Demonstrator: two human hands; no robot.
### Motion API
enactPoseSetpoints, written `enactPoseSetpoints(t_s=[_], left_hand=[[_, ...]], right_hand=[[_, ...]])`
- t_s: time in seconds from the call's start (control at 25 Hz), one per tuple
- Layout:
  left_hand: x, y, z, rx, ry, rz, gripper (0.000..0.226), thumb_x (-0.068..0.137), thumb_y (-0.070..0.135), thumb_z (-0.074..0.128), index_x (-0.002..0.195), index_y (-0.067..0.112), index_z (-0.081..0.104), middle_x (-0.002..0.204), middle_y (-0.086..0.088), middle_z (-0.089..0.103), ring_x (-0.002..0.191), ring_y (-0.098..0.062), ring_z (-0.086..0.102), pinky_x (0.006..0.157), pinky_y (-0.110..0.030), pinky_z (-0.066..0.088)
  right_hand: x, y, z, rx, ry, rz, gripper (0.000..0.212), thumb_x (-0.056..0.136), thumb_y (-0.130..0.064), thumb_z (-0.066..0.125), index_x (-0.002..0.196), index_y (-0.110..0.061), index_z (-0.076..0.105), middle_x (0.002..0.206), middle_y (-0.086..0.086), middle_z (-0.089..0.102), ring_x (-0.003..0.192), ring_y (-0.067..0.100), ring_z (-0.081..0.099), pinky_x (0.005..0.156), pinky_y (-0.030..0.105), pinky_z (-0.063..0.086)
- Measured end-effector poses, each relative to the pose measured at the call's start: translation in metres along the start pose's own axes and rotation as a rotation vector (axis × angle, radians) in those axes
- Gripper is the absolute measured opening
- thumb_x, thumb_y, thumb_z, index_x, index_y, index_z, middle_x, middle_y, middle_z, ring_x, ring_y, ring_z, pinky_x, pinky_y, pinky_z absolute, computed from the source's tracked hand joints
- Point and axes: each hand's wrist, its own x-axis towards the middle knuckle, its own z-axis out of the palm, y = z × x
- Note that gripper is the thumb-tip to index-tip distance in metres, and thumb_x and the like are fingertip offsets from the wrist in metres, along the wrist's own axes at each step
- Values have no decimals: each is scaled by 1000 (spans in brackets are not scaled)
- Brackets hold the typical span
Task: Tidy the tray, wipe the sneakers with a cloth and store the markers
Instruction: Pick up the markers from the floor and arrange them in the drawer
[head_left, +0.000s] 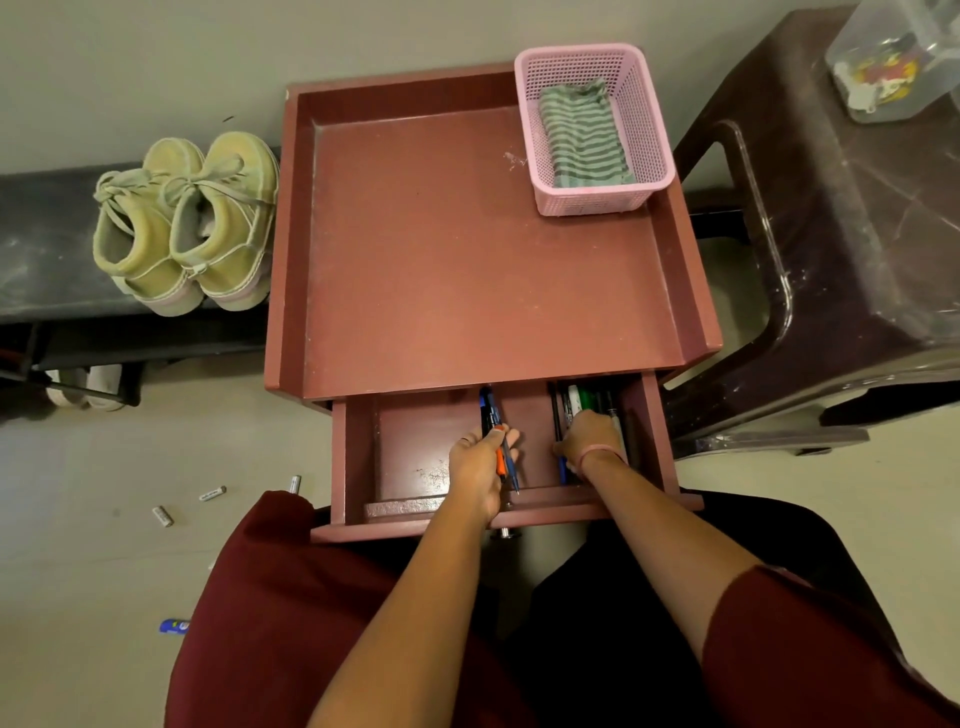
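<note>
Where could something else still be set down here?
The tray is bare from its left wall to the pink basket in its far right corner. The drawer is bare left of the left hand; markers crowd its right side around the right hand.

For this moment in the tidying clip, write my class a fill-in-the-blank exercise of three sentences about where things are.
1. The striped cloth lies inside the pink ____.
2. The left hand grips pens over the open ____.
3. The sneakers stand to the ____ of the red tray.

Missing words: basket; drawer; left
</note>
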Motion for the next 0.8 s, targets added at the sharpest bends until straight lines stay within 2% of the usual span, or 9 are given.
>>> enactPoseSetpoints(t_s=[0.08, 0.2, 0.32, 0.4, 0.48, 0.52, 0.6, 0.68, 0.8], left_hand=[[1, 0, -1, -2, 6, 4, 4, 96, 3, 53, 95, 6, 56, 102, -12, 67, 87, -16, 68, 71, -25, 56], [-1, -1, -2, -1, 5, 15, 6, 96, 3, 53, 93, 8, 56, 96, -9, 67, 86, -14, 67, 69, -23, 54], [-2, -1, -2, 0, -11, 11, 6, 96, 3, 52, 94, 7, 56, 92, -7, 68, 81, -12, 67, 68, -23, 53], [0, -2, -1, 6, -36, 0, 8, 96, 3, 52, 102, 3, 58, 94, -10, 67, 83, -14, 66, 71, -26, 52], [-2, -1, 2, -2, -68, 9, 7, 96, 3, 52, 97, 4, 59, 92, -11, 67, 79, -17, 63, 75, -30, 50], [-4, -1, 5, -16, -86, 2, 7, 96, 2, 52, 93, 5, 58, 91, -11, 66, 77, -18, 62, 76, -31, 49], [-6, -2, 11, -29, -129, -13, 10, 96, 2, 51, 90, 5, 58, 91, -11, 66, 75, -19, 60, 79, -33, 50], [-6, -4, 14, -21, -153, -23, 11, 97, 2, 49, 90, 5, 57, 90, -11, 66, 74, -19, 60, 74, -32, 51], [3, -5, 16, 54, -108, -25, 11, 96, 2, 52, 88, 7, 56, 81, -9, 63, 65, -17, 58, 58, -28, 48]], right_hand=[[-2, 1, -1, -45, 27, 6, 26, 84, -20, 67, 102, -2, 64, 106, 15, 67, 97, 27, 66, 76, 29, 52], [-5, 1, -4, -64, 24, 1, 31, 86, -23, 67, 106, 0, 62, 109, 14, 66, 101, 28, 64, 75, 29, 51], [-10, -3, -15, 18, -2, -28, 27, 86, -26, 66, 97, -2, 65, 101, 13, 68, 93, 28, 66, 73, 28, 51], [-18, -7, -23, 231, -113, -81, 20, 85, -24, 67, 85, -3, 69, 84, 11, 72, 77, 23, 69, 70, 29, 57], [-35, -17, -30, 530, -286, -95, 13, 82, -20, 72, 80, -7, 71, 73, 6, 71, 67, 13, 67, 62, 25, 57], [-43, -20, -33, 609, -332, -106, 9, 80, -18, 74, 78, -9, 71, 72, 4, 70, 65, 11, 66, 61, 23, 56], [-49, -21, -31, 640, -320, -125, 7, 78, -13, 76, 73, -13, 70, 71, 4, 69, 62, 9, 65, 57, 20, 55], [-46, -20, -30, 660, -306, -88, 7, 77, -11, 76, 75, -11, 69, 70, 4, 69, 60, 9, 64, 55, 19, 54], [-37, -15, -29, 710, -335, 4, 11, 77, -10, 75, 85, -6, 69, 74, 7, 69, 62, 10, 65, 57, 20, 56]])
